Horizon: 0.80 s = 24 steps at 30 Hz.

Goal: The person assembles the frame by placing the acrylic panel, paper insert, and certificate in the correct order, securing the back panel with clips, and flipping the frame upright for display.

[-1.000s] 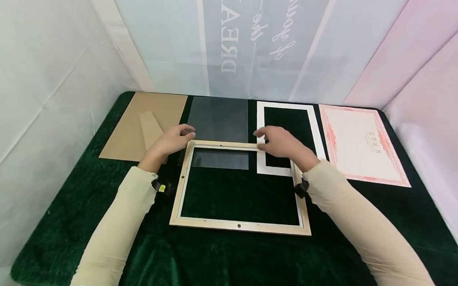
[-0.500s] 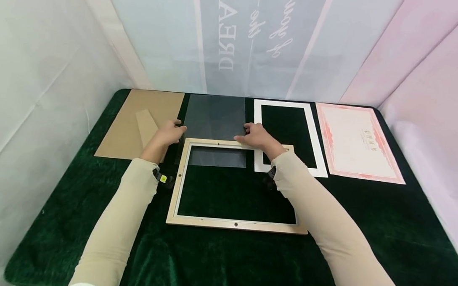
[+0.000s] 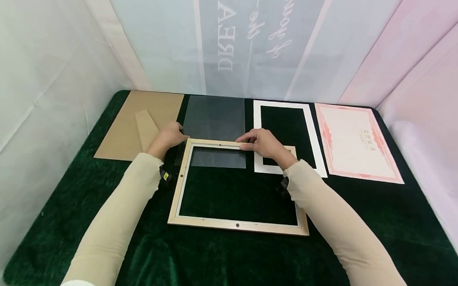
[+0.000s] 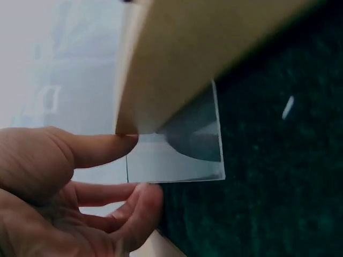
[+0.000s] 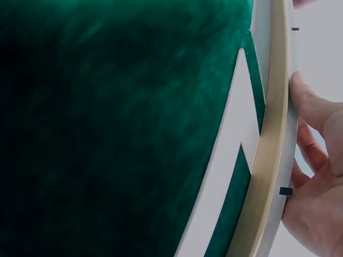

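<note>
A light wooden picture frame [image 3: 207, 223] lies on the green cloth, its far bar overlapping a transparent sheet [image 3: 214, 117] and a white mat [image 3: 257, 118]. At the frame's far left corner is my left hand [image 3: 170, 136]. In the left wrist view its thumb [image 4: 115, 149] touches that corner of the frame [image 4: 177, 59], and its curled fingers meet the edge of the transparent sheet [image 4: 177, 168]; whether they pinch it is unclear. My right hand [image 3: 264, 144] holds the far bar between thumb and fingers. In the right wrist view the thumb [image 5: 308, 99] lies against the frame's edge [image 5: 276, 107].
A brown backing board [image 3: 116, 130] with a tapered stand flap [image 3: 145, 127] lies at the far left. A pink-bordered certificate [image 3: 353, 151] lies at the far right. Fabric hangings [image 3: 172, 40] rise behind the table and at both sides.
My right hand went left toward the transparent sheet, then came slightly back right onto the frame's far bar. My left hand lowered to the frame's corner. The frame stays nearly in place.
</note>
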Motion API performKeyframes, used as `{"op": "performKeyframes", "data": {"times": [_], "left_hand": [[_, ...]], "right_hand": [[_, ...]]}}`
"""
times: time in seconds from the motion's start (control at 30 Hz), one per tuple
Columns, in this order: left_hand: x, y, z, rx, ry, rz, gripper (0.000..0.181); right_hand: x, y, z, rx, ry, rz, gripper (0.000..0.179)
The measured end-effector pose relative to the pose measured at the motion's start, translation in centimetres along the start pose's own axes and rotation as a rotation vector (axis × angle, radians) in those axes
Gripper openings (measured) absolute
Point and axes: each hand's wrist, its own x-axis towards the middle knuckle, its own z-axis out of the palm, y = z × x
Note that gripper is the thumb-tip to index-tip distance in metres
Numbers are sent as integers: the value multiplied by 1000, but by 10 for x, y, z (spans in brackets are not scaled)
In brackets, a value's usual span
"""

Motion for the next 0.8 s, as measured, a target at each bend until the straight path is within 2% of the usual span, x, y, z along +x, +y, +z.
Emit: {"op": "performKeyframes", "data": {"times": [0.03, 0.1, 0.2, 0.3, 0.47, 0.6, 0.7, 0.8], "left_hand": [[1, 2, 1, 50, 13, -2, 47], [4, 4, 3, 91, 34, -21, 41], [5, 6, 4, 93, 66, -54, 35], [6, 5, 5, 64, 65, -90, 44], [12, 1, 4, -95, 36, -200, 66], [12, -3, 4, -246, 26, -254, 65], [10, -9, 4, -349, 50, -231, 57], [8, -17, 4, -443, 84, -154, 55]], "right_hand": [[-1, 1, 0, -2, 5, -1, 25], [-2, 2, 1, 1, 10, 8, 25], [-3, 4, 2, 1, 13, 13, 24], [-4, 4, 0, -3, 9, 15, 24], [-9, 5, -4, -18, 18, 3, 25], [-11, 7, -4, -19, 27, -16, 25], [-12, 8, -3, -16, 31, -26, 25], [-11, 10, -3, -18, 36, -40, 25]]}}
